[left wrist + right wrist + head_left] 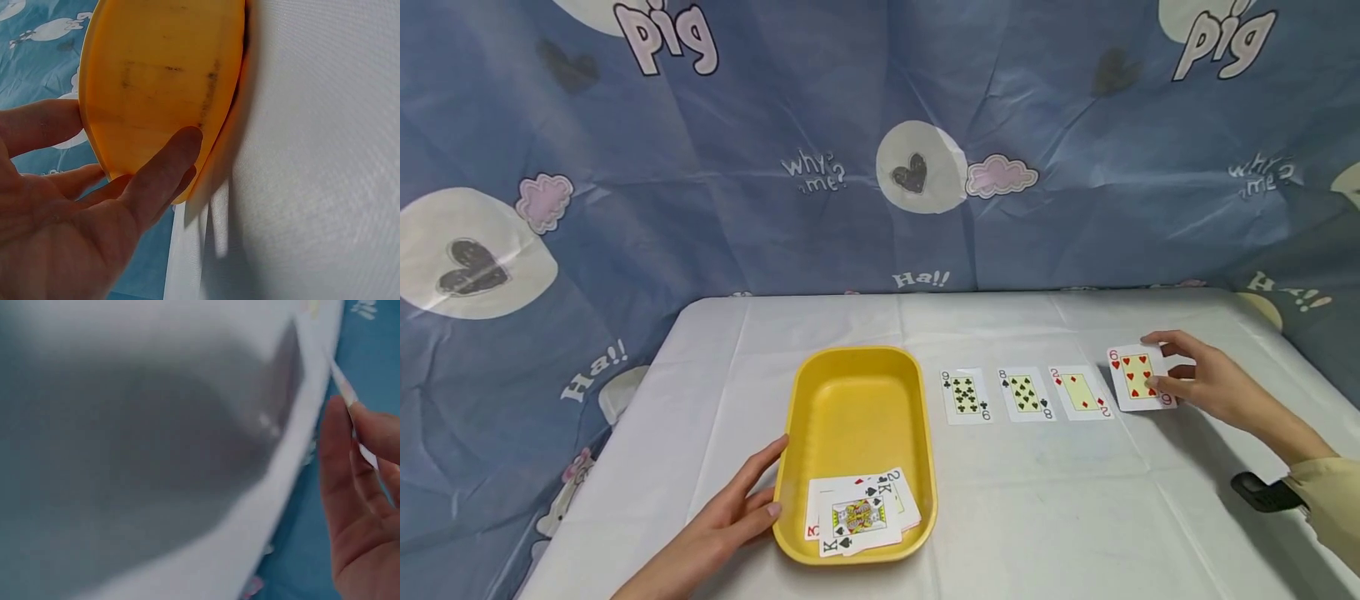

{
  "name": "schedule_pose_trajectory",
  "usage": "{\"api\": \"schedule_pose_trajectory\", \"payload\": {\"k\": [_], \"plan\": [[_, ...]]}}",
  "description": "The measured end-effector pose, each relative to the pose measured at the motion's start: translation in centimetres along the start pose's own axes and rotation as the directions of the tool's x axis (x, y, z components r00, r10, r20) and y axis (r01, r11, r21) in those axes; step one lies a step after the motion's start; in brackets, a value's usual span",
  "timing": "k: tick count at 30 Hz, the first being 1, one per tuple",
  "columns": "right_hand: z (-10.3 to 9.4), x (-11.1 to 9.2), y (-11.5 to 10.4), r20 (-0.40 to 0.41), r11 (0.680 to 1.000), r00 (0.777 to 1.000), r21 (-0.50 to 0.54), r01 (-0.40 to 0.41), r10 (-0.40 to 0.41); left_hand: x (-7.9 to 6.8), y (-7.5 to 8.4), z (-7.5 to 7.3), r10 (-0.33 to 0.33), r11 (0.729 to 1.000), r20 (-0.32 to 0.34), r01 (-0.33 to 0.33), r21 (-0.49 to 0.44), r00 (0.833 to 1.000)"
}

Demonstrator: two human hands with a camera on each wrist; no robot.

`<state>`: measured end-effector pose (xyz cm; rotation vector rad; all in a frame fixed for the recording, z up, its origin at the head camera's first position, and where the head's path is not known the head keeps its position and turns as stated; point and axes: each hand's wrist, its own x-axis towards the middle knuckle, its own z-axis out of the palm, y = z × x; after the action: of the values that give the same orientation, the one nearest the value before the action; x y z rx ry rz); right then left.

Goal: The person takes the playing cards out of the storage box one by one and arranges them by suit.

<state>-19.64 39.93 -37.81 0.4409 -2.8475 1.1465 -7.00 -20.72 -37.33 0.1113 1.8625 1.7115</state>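
Note:
At the right end of a row of cards, my right hand (1213,383) pinches a six of hearts (1137,375) between thumb and fingers, face toward the head camera. In the right wrist view this card (342,384) shows edge-on, and its shadow falls on the white cloth. My left hand (722,512) rests against the left side of a yellow tray (917,433). In the left wrist view its fairly straight fingers touch the tray's scuffed outer wall (162,81) and rim. Inside the tray's near end lies a king of spades (859,518) on top of other face-up cards.
Right of the tray, a nine of clubs (966,396), an eight of spades (1026,393) and a two of diamonds (1081,392) lie face up side by side. White cloth (1030,517) covers the table. A blue printed curtain (820,233) hangs behind it.

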Motion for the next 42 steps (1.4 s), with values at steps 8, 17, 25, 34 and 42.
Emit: {"api": "schedule_pose_trajectory", "payload": {"k": [8, 17, 25, 34, 42], "plan": [[0.5, 0.9, 1.4, 0.101, 0.988, 0.992, -0.142, -0.06, 0.075, 0.1, 0.0, 0.0, -0.01, 1.0, -0.019, 0.01, -0.004, 1.0], [0.6, 1.5, 1.9, 0.129, 0.974, 0.989, -0.225, -0.036, 0.066, 0.0, 0.0, 0.1, -0.008, 1.0, -0.015, 0.008, 0.005, 1.0], [0.7, 1.1, 1.9, 0.122, 0.971, 0.992, -0.241, 0.001, 0.029, 0.4, -0.2, -0.1, -0.005, 1.0, -0.02, 0.005, -0.003, 1.0], [0.9, 0.6, 0.2, -0.021, 0.982, 0.996, -0.168, 0.085, -0.09, 0.3, -0.3, -0.1, -0.008, 1.0, -0.014, 0.007, -0.012, 1.0], [3.9, 1.6, -4.5, -0.035, 0.984, 0.986, 0.067, 0.164, -0.162, 0.0, 0.1, 0.2, -0.03, 1.0, -0.046, 0.03, 0.004, 0.998]]}}
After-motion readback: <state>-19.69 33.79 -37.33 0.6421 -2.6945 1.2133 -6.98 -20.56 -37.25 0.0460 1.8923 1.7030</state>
